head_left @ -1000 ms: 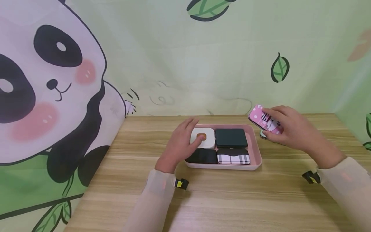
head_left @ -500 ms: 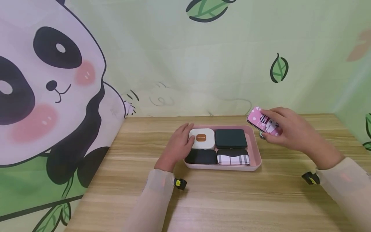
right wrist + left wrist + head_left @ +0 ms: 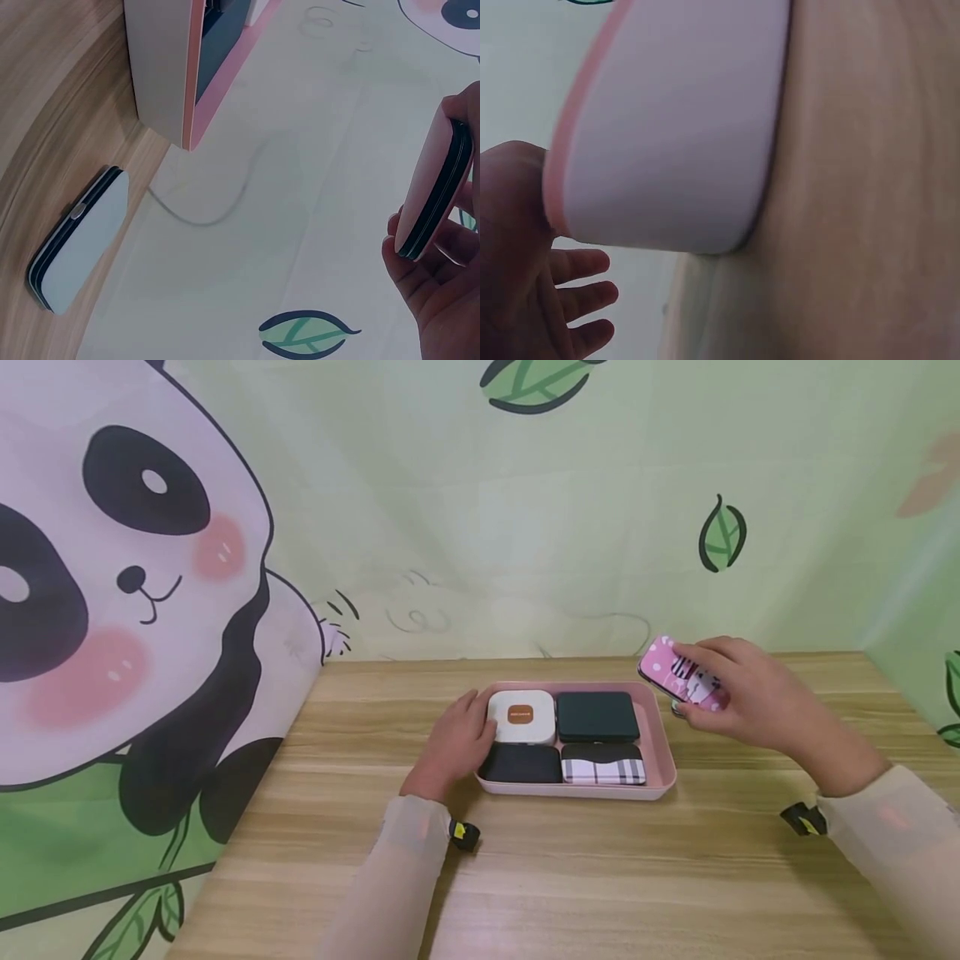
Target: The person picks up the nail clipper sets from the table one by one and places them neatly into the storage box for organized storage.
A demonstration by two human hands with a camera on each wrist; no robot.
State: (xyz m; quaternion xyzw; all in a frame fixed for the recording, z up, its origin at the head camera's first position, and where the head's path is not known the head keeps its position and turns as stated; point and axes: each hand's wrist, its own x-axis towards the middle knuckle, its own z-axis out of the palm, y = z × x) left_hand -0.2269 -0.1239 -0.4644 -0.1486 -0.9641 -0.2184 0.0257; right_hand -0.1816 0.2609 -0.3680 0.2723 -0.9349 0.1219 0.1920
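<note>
My right hand [image 3: 750, 693] grips a small pink patterned hinged case [image 3: 663, 664] between thumb and fingers, tilted in the air past the right end of the pink tray [image 3: 660, 752]. In the right wrist view, the pink case [image 3: 431, 191] is shut, its dark edge facing the camera. A pale mint case [image 3: 86, 244] lies on the table beneath it, mostly hidden in the head view. My left hand [image 3: 453, 743] rests at the tray's left rim, thumb over the edge. Its other fingers show relaxed and apart from the tray wall [image 3: 667, 135] in the left wrist view.
Inside the tray lie a white case [image 3: 521, 702] with a brown label, a dark green case [image 3: 597, 717], a black case [image 3: 520, 764] and a black-and-plaid case [image 3: 603, 768]. The wooden table [image 3: 585, 877] meets a panda-print backdrop [image 3: 450, 527] behind.
My left hand has drawn back leftward from over the white case to the tray's left rim. My right hand stays nearly still with the pink case, shifted only slightly left.
</note>
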